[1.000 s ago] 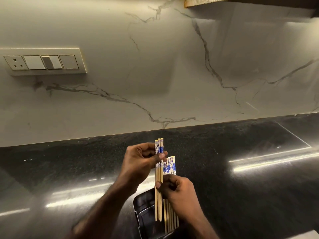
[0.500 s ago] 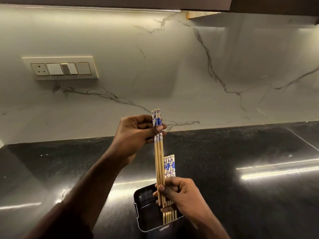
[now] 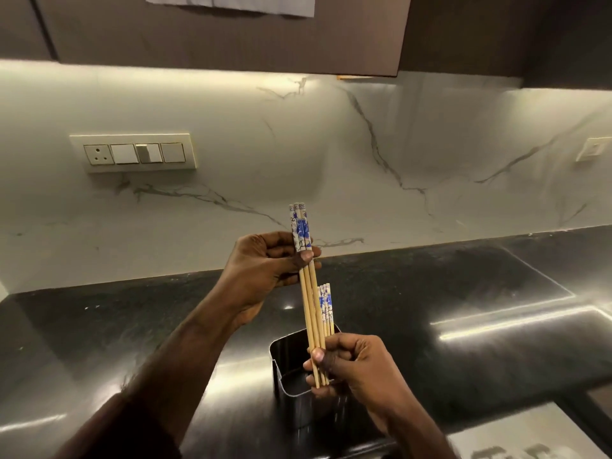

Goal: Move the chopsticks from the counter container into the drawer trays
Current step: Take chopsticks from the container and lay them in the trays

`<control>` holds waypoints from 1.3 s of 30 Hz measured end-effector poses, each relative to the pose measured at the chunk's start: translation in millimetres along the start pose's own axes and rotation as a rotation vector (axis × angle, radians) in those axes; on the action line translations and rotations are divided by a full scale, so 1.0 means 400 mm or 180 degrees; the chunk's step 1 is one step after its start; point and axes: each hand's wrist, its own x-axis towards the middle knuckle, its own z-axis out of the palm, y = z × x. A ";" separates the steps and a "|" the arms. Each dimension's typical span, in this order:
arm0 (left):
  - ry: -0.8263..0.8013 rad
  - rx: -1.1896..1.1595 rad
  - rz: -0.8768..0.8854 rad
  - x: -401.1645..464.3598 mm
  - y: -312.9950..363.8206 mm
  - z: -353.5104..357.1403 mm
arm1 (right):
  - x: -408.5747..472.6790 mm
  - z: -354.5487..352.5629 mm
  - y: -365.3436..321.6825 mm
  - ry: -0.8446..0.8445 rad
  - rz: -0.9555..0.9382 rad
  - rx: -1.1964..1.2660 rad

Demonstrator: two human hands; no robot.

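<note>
Bamboo chopsticks [image 3: 306, 293] are being pinched by the left grip [image 3: 265, 266], lifting clear; the right grip [image 3: 351, 362] is clasping the rest above the container [image 3: 288, 356].

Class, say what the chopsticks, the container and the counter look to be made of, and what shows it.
Chopsticks: probably bamboo or pale wood, matt tan shafts, blue-and-white printed tops. Container: likely polished steel, dark mirror-like walls; glossy plastic possible. Counter: seemingly polished dark stone, with sharp streaks of reflected light.

Blue-patterned bamboo chopsticks [image 3: 306, 286] upright above black metal container [image 3: 291, 362].
</note>
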 end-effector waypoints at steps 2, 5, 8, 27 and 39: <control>-0.0075 -0.0064 -0.0018 -0.047 0.012 -0.011 | -0.048 0.031 0.001 0.0041 0.0024 -0.0080; -0.0178 -0.0046 -0.0047 -0.121 0.017 -0.036 | -0.124 0.080 0.012 0.0099 0.0082 -0.0039; -0.0291 -0.0057 -0.0075 -0.182 0.014 -0.044 | -0.193 0.117 0.032 0.0192 0.0120 -0.0039; -0.1153 -0.0133 -0.0307 -0.464 -0.023 0.427 | -0.750 -0.078 0.084 0.1503 0.0237 -0.0070; -0.1174 -0.0280 -0.0524 -0.740 -0.117 0.953 | -1.237 -0.426 0.156 0.1752 0.0595 0.0084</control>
